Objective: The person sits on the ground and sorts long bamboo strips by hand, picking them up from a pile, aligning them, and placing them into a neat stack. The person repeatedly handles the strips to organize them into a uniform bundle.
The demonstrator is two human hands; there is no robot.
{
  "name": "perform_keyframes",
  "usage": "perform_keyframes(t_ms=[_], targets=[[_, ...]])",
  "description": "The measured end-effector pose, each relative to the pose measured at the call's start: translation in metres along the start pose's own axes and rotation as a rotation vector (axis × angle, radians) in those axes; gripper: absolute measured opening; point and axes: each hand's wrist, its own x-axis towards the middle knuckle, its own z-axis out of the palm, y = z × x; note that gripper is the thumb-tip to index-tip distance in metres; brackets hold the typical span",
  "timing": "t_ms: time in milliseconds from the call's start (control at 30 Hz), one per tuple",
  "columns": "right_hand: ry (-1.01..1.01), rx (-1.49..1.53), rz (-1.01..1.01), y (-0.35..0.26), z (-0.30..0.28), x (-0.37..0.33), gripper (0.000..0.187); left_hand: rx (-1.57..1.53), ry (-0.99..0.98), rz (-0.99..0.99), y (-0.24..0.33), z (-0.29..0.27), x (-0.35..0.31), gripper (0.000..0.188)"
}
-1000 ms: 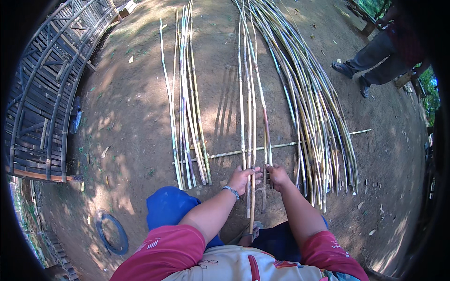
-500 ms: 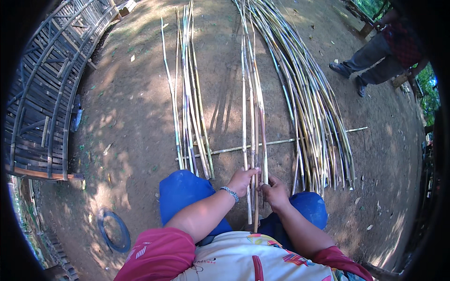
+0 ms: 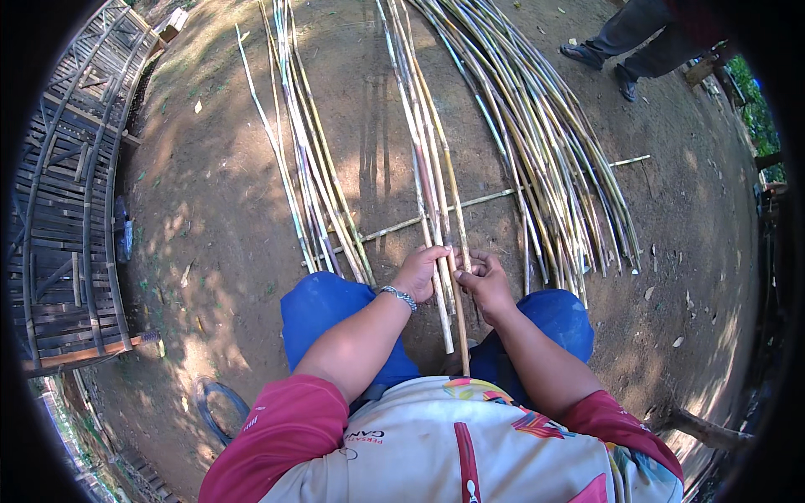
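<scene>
Between my knees I hold a few long, thin bamboo poles (image 3: 429,180) that run away from me over the ground. My left hand (image 3: 422,273), with a chain bracelet at the wrist, is closed around the poles near their close ends. Close beside it, my right hand (image 3: 488,287) has its fingers bent round the rightmost pole (image 3: 457,201); part of its grip is hidden. One pole end reaches back to my shirt. A small group of bamboo poles (image 3: 312,180) lies to the left, and a large bundle of bamboo poles (image 3: 537,142) to the right.
A single bamboo pole (image 3: 493,196) lies crosswise under the bundles. A slatted bamboo structure (image 3: 71,210) stands at the left, with a dark coil (image 3: 220,411) on the ground nearer me. A person in dark trousers (image 3: 629,38) stands at the far right. A log (image 3: 708,429) juts in at lower right.
The view has tilted and shifted, so the bundles sit higher and further left. My hands stay on the poles, now slanting more to the left at their far ends.
</scene>
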Motion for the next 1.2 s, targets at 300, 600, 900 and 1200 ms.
perform_keyframes(t_ms=[300,600,900,1200], targets=[[-0.306,0.456,0.323,0.022,-0.004,0.003,0.025,0.071,-0.063,0.024,-0.008,-0.004,0.001,0.049],[-0.320,0.382,0.309,0.031,0.010,0.013,0.023,0.869,0.601,0.537,-0.028,0.011,-0.002,0.035],[-0.341,0.212,0.301,-0.002,0.007,0.001,0.025,0.391,0.158,0.129,0.030,0.024,-0.034,0.020],[-0.324,0.254,0.267,0.003,-0.004,-0.003,0.030,0.121,-0.031,-0.049,0.015,0.017,-0.034,0.030]])
